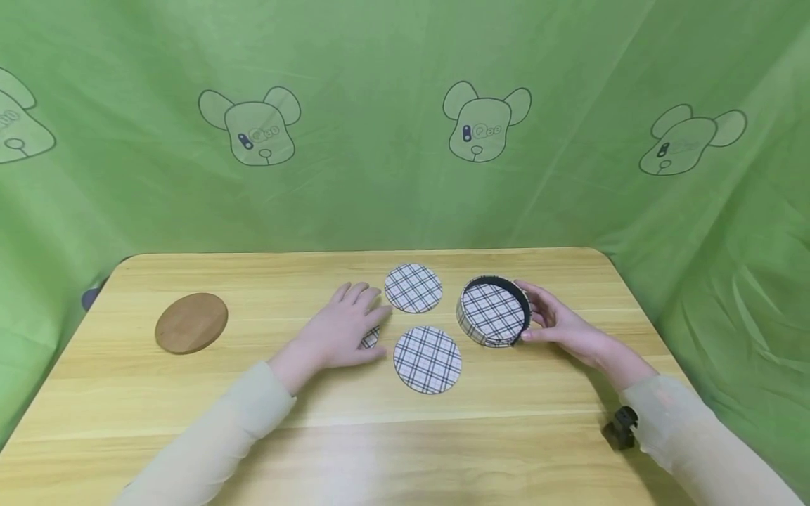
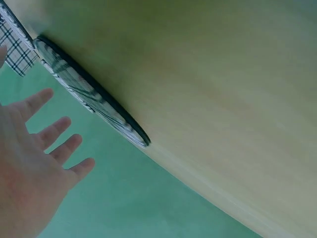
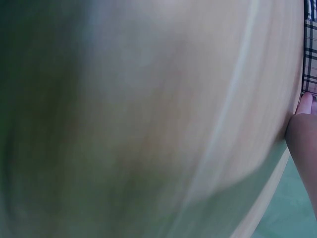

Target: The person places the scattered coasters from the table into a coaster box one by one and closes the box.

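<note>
In the head view, my left hand hovers palm down with spread fingers over a round plaid coaster, which it mostly hides. The left wrist view shows those fingers apart, beside a dark-edged plaid coaster seen almost edge-on. Two more plaid coasters, a far one and a nearer one, lie flat just right of that hand. My right hand grips the right side of a round plaid box with a black inner rim, thumb in front and fingers behind. Its plaid inside faces up.
A round brown wooden disc lies at the left of the wooden table. A green curtain with bear-head drawings hangs behind the table and along its sides. A small black device sits by the right sleeve.
</note>
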Action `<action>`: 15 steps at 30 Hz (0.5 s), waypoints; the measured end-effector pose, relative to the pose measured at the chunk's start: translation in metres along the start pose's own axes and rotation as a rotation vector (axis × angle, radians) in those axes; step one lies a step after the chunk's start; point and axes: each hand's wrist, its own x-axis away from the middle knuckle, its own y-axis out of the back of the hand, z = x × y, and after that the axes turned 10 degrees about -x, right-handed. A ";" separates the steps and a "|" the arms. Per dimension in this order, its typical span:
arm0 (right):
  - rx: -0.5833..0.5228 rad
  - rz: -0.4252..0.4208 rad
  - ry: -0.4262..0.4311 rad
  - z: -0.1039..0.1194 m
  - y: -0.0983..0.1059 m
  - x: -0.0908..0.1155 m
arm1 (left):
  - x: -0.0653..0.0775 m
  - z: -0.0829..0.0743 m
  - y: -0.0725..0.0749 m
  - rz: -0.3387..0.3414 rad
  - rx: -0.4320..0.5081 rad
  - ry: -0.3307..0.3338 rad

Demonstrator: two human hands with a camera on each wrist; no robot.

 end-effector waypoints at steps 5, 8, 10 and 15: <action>0.000 -0.002 -0.011 0.000 0.000 0.001 | 0.005 0.006 -0.003 0.002 0.011 0.003; -0.002 -0.003 -0.009 -0.001 0.000 0.001 | 0.008 0.009 -0.005 0.007 0.023 0.007; -0.003 -0.003 -0.007 -0.001 0.001 0.001 | 0.010 0.010 -0.006 0.012 0.024 0.012; -0.001 -0.003 -0.001 -0.001 0.001 0.000 | 0.015 0.015 -0.007 0.023 0.011 0.019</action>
